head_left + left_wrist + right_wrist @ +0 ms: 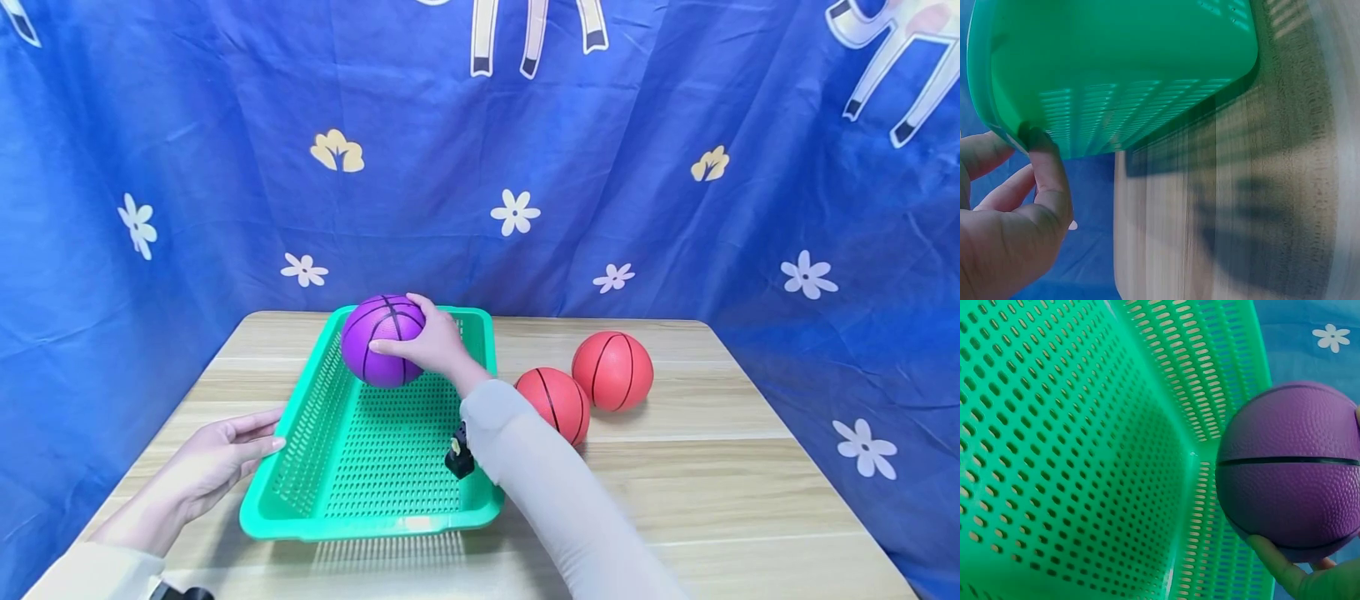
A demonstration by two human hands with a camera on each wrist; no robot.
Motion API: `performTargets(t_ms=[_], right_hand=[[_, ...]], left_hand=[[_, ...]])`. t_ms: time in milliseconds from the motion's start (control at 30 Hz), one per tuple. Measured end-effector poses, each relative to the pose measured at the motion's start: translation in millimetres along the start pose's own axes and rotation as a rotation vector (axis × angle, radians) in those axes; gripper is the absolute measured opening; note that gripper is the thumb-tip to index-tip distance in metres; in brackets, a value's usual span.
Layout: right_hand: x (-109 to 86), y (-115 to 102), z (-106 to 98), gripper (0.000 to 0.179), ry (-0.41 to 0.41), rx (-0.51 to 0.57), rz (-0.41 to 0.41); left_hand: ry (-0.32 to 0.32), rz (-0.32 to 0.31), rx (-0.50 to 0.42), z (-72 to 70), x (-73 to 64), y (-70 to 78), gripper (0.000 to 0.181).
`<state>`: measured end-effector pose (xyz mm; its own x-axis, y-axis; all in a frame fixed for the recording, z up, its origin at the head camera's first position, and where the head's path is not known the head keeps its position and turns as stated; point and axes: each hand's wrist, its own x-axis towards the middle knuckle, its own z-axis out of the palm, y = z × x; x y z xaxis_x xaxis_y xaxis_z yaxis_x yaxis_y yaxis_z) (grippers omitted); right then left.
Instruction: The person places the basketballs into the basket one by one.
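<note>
A purple ball [378, 358] with black lines is in my right hand [438, 342], thumb and fingers spread round its right side. It is held over the far left part of a green plastic basket [367, 527] with slotted walls. In the right wrist view the purple ball [1291, 487] overlaps the basket's end wall, fingertips [1272, 559] against its lower side. My left hand [213, 458] is at the basket's left rim. The left wrist view shows its fingers [1047, 162] pinching the green rim [982, 75] from both sides. No other ball shows inside the basket.
Two red balls with black lines stand on the wooden table right of the basket: a nearer red ball [551, 400], partly behind my right sleeve [540, 475], and a farther red ball [613, 371]. A blue patterned curtain [420, 233] hangs behind the table [712, 475].
</note>
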<state>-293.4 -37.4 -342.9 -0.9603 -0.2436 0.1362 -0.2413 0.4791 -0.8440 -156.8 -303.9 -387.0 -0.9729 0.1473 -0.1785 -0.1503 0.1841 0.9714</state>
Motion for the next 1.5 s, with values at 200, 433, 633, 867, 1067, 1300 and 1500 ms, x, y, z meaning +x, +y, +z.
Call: performTargets(t_ms=[200,433,633,867,1067,1300,1500], right_hand=[[-1.9,3,16,0.093,0.073,-0.003,0.077],[-2.2,8,27,0.094,0.11,-0.01,0.11],[-4.2,11,31,0.096,0.111,-0.021,0.149],[-5.8,16,37,0.098,0.105,-0.047,0.171],[-7.3,17,40,0.099,0.087,-0.049,0.19],[-9.2,17,41,0.099,0.066,-0.033,0.191],[-8.8,17,35,0.106,0.026,-0.013,0.172]], left_hand=[[-0.002,0.006,-0.038,0.0,0.4,-0.6,0.07],[-0.017,0.018,-0.088,-1.0,0.9,-1.2,0.071],[-0.024,0.031,-0.112,-1.9,1.7,-1.3,0.071],[-0.016,0.022,-0.104,-0.6,0.9,-2.0,0.071],[-0.013,0.017,-0.096,-0.7,0.6,-1.7,0.072],[-0.015,0.021,-0.086,-1.1,0.4,-2.2,0.071],[-0.004,0.01,-0.031,-0.9,0.0,-3.1,0.069]])
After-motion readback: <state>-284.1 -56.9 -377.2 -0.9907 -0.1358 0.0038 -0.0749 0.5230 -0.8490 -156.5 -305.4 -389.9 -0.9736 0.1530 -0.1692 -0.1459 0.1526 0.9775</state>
